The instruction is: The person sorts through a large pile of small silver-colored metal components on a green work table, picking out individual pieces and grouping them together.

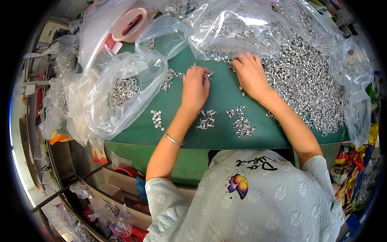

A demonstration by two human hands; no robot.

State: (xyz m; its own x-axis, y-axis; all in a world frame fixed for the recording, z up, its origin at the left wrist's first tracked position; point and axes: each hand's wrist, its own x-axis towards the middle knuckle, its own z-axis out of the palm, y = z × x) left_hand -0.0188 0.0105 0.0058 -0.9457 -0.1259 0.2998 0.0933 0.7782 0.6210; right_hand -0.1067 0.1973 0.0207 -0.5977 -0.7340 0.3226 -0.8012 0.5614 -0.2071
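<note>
Over the middle of the green table (181,135), my left hand (195,88) is closed, with a small curved silver metal piece (208,74) pinched at the fingertips. Farther right, my right hand (250,74) bends down at the left edge of a big heap of shiny curved metal pieces (300,76). Its thumb and fingers close on a small silver metal part (231,67), mostly hidden by the fingers. Nearer me lie two small groups of curved pieces, one left (206,119) and one right (243,124). Small flower-like metal pieces (157,119) form a patch left of my left forearm.
An open clear plastic bag (94,111) at left holds ring-shaped metal parts (124,92). Another clear bag (238,30) covers parts at the back. A pink tub (131,26) with a dark red object stands far left. Open drawers (115,183) sit below the table.
</note>
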